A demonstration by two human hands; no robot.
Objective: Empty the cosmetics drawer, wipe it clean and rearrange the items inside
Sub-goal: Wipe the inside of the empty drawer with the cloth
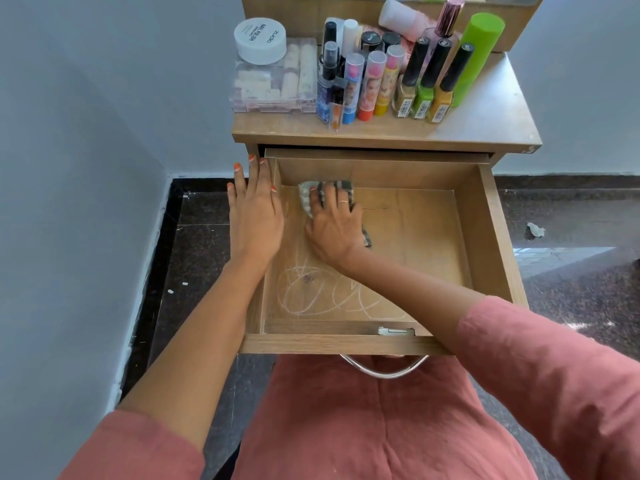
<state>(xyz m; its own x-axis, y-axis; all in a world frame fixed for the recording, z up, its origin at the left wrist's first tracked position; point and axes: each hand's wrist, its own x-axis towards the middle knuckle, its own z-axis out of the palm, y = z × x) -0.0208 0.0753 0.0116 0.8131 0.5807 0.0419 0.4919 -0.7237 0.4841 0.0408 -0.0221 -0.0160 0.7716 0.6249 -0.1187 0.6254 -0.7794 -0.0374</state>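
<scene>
Right sleeve (554, 375) cut off; right hand (334, 233) covers cloth (307, 195).

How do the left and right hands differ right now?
The left hand lies flat on the left wall of the drawer, holding nothing; the right hand is inside it, pressing a checked cloth on its floor. The right hand wears a ring; the left hand shows none. Both have orange nails.
</scene>
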